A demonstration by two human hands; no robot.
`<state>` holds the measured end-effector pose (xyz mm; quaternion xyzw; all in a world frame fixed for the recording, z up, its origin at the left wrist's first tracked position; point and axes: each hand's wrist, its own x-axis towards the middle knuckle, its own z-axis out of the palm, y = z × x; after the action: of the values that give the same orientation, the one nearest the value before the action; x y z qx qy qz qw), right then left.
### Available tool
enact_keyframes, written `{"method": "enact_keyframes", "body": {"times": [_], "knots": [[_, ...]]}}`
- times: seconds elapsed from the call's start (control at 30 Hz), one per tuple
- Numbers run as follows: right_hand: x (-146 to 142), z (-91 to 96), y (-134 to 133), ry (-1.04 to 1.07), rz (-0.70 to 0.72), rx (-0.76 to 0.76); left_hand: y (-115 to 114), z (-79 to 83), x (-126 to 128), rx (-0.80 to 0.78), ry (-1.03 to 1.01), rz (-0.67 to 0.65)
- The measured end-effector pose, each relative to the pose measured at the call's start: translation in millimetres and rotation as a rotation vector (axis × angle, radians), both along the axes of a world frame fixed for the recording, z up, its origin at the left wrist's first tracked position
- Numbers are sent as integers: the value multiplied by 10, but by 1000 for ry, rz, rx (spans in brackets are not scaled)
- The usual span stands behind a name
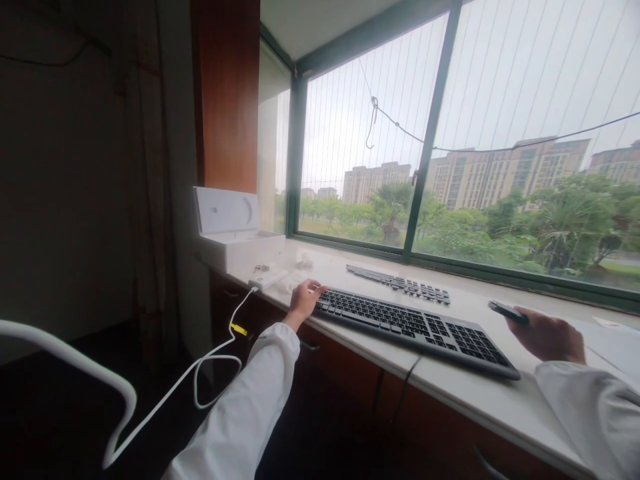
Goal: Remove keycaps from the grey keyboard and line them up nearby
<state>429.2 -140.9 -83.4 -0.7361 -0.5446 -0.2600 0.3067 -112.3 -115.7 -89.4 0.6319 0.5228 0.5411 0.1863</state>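
Observation:
A black keyboard (395, 317) lies slantwise along the front of the white counter; many of its keys look sunken or without caps. At its left end my left hand (304, 300) grips the corner between thumb and fingers. My right hand (547, 337) is closed around a dark, slim, pen-like tool (509, 311), whose exact kind I cannot make out. That hand stays apart from the keyboard, beyond its right end. Behind the keyboard, loose black keycaps (400, 283) are laid out in rows on the counter.
An open white box (245, 250) stands at the counter's left end. Near it, a white power strip (265, 280) has a white cord (200, 360) hanging over the edge. White paper (613, 347) lies at right. A window (370, 153) rises behind; drawers are below.

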Motion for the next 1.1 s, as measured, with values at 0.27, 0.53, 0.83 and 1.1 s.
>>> {"method": "enact_keyframes", "body": {"times": [0.27,0.53,0.83,1.1], "knots": [[-304,121,-53,-73,201,-166,101,-82,-10,18,-30,-21],[-344,143,-90,12,275,-151,146,-98,-45,58,37,-61],[-324,114,-55,14,280,-167,89,-56,-17,75,87,-97],[-277,80,-15,31,279,-163,51,-44,-12,91,81,-148]]}}
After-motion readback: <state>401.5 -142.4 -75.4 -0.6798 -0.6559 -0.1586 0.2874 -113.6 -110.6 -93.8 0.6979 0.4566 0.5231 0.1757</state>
